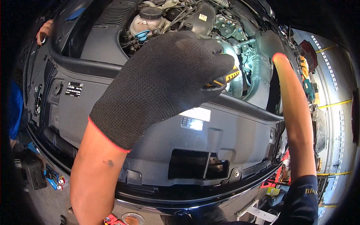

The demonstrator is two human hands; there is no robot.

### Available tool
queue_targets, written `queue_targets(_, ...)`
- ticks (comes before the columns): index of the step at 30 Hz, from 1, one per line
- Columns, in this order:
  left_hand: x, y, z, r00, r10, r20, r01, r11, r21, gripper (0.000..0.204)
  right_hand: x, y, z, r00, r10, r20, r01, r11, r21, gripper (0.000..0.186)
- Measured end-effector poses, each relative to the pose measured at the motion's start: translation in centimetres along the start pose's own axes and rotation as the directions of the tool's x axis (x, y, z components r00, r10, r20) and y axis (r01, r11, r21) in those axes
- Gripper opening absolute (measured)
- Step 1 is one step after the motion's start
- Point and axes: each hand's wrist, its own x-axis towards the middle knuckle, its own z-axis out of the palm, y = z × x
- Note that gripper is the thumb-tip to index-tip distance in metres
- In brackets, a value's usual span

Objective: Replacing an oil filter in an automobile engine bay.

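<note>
My left hand (165, 75), in a black knit glove with a red cuff, is closed on a yellow-and-black handheld object (228, 77), perhaps a torch, over the engine bay. Bright bluish light falls on the ribbed hose (259, 71) and metal parts beside it. My right hand (270, 43), also gloved, is at the upper right of the bay, its fingers closed around the end of a thin metal tool (247, 42) reaching toward the engine. A white reservoir with a black cap (146, 26) and a blue cap (141, 35) sit behind my left hand.
The black front panel (150, 168) with labels and an opening spans the foreground. At the far left are another person's hand (43, 32) and blue clothing (15, 105). Tools and a black case (32, 168) lie below left. Yellow floor lines (335, 105) show at right.
</note>
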Motion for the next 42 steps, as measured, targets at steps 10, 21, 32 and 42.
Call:
queue_targets(10,-0.2,-0.1,-0.3,1.0,-0.026,-0.017,0.025,0.999,-0.04,0.043,-0.7,-2.9,-3.8,0.991,0.021,0.133,-0.028,0.998,0.053,0.041)
queue_targets(21,0.2,0.2,0.4,0.998,-0.045,0.047,0.048,0.997,-0.063,0.045,0.3,-0.5,-0.4,0.946,0.306,0.109,-0.313,0.948,0.058,0.047)
queue_targets(32,-0.4,-0.5,-0.1,0.996,-0.088,0.013,0.088,0.996,0.002,0.044,-1.9,-1.2,-1.8,0.981,-0.192,-0.017,0.189,0.974,-0.128,0.041)
queue_targets(42,-0.8,-0.5,0.2,1.0,-0.007,-0.015,0.008,0.999,0.033,0.042,-1.5,-2.8,-3.1,0.995,-0.096,-0.004,0.095,0.99,-0.105,0.041)
